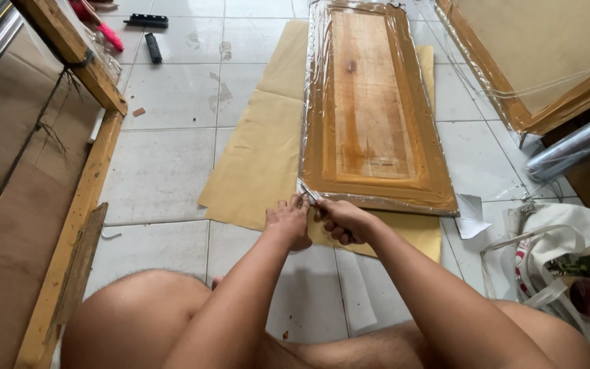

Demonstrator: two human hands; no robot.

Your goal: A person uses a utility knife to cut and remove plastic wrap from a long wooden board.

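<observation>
A wooden cabinet door panel [370, 102] wrapped in clear plastic film lies on brown paper [261, 150] on the tiled floor. My left hand [288, 222] pinches the film at the panel's near left corner [303, 186]. Right beside it, my right hand [341, 217] is closed around a small tool whose blade tip points at that same corner; the tool's handle is hidden in my fist. My bare knees show at the bottom of the view.
A wooden frame [80, 205] leans at the left. Another film-wrapped panel [534, 61] and a roll of film [575, 147] sit at the right. A white bag [561, 260] and paper scraps [471, 215] lie nearby. Black and pink tools [146, 20] rest far left.
</observation>
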